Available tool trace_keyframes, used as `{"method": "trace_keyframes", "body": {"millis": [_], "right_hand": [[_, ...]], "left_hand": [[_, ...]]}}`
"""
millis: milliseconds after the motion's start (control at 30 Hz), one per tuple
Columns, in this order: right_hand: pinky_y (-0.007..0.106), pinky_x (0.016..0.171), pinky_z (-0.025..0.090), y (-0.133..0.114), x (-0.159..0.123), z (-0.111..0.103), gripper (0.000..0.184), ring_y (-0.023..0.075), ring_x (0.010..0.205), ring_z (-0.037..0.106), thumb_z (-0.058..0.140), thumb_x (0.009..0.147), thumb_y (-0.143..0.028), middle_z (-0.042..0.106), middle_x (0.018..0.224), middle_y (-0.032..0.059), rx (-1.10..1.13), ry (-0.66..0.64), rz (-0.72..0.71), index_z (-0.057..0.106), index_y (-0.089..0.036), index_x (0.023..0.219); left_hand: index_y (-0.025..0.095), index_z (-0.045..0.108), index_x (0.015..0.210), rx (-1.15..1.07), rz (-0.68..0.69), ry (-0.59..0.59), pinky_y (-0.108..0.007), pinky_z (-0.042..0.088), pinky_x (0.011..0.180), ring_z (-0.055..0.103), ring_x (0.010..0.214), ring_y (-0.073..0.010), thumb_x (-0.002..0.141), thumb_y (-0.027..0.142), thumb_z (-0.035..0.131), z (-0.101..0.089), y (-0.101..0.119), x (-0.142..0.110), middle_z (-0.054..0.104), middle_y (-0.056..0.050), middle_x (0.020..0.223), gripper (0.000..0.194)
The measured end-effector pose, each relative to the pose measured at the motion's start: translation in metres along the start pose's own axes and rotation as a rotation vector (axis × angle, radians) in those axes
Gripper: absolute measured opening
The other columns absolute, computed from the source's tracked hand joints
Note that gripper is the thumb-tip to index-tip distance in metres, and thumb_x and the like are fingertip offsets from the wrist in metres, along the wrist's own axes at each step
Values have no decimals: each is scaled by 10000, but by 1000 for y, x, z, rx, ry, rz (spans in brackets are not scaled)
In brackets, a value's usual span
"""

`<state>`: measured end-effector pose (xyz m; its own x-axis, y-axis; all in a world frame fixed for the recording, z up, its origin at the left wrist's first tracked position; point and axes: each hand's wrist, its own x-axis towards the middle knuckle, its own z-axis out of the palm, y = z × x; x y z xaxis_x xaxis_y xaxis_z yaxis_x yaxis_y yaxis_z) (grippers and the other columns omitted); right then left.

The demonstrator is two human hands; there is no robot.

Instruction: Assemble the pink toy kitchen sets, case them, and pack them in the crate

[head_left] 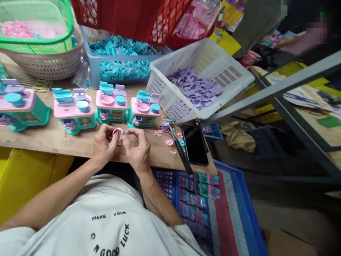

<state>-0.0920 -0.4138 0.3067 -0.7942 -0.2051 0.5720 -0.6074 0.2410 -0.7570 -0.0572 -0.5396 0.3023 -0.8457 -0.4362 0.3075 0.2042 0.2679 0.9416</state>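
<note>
A person in a white T-shirt [112, 220] works at a wooden table [87, 142], the left hand [104, 145] pinching a small round pink piece [117, 134] between thumb and fingers just above the near edge. The right hand [137, 147] has its thumb and curved forefinger at the right side of the piece; whether they grip it cannot be told. Four pink-and-teal toy units [73, 110] stand in a row beyond and to the left. To the right lie loose pink bits [169, 142], a dark-handled tool [181, 151] and a black phone [195, 145]. On the far side sit a blue basket [93, 71] of turquoise parts [125, 69] and a tilted white basket [170, 96] of purple parts [195, 87].
</note>
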Motion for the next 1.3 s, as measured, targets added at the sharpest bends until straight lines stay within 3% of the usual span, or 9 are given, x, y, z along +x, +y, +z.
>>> {"method": "trace_keyframes", "body": {"millis": [133,267,400,500,600,700,800,1000,1300], "right_hand": [[420,940,503,-13,-3,12,188,248,1042,671,653,933,-287,741,1069,90,-122,-165,-339,646,-238,1115],[442,1057,403,-28,14,39,168,242,1100,654,626,965,-272,753,1085,62,-161,-304,-473,655,-264,1130],[432,1062,378,-41,52,75,151,234,1084,639,529,1028,-269,748,980,56,-198,-389,-567,671,-247,1075],[415,1036,391,-43,81,98,200,231,1105,613,478,1048,-258,733,1005,69,-239,-461,-703,674,-227,1027],[418,1033,377,-42,102,111,223,235,1115,590,465,1051,-255,722,1012,73,-294,-563,-804,673,-224,977],[419,1015,360,-41,112,115,208,241,1114,577,478,1044,-243,721,1005,71,-332,-620,-846,671,-227,970],[418,982,346,-42,116,117,196,248,1116,567,488,1043,-244,729,1001,68,-340,-637,-852,672,-225,978],[417,962,316,-46,126,118,234,233,1031,567,476,1055,-259,740,888,44,-401,-681,-888,683,-216,956],[419,982,306,-57,130,112,255,225,993,554,443,1065,-259,743,871,51,-536,-732,-920,678,-210,979]], "left_hand": [[193,575,851,-216,-202,111,-264,598,628,700,681,-153,820,440,743,-22,12,-2,711,-30,784,300],[178,596,860,-275,-236,218,-237,587,628,698,707,-141,789,480,778,-57,26,-5,701,-18,790,360],[172,632,958,-220,-129,270,-243,584,625,698,724,-144,852,504,709,-92,26,2,712,-33,873,357],[171,640,950,32,42,326,-224,546,595,677,721,-135,915,413,637,-115,18,13,713,-51,924,245],[178,651,976,347,255,374,-244,523,624,680,842,-164,923,255,580,-134,13,24,711,-83,1064,117],[196,663,998,532,398,289,-338,544,846,668,1015,-215,895,150,525,-149,12,35,717,-85,1105,178],[208,674,988,607,444,176,-405,504,974,643,1079,-235,874,124,490,-160,11,46,717,-75,1117,233],[181,687,1011,681,481,107,-347,502,836,622,973,-222,861,106,463,-171,2,59,653,-78,1006,280],[172,681,1075,832,507,23,-314,459,737,584,884,-212,841,26,423,-170,-7,62,609,-75,952,378]]}}
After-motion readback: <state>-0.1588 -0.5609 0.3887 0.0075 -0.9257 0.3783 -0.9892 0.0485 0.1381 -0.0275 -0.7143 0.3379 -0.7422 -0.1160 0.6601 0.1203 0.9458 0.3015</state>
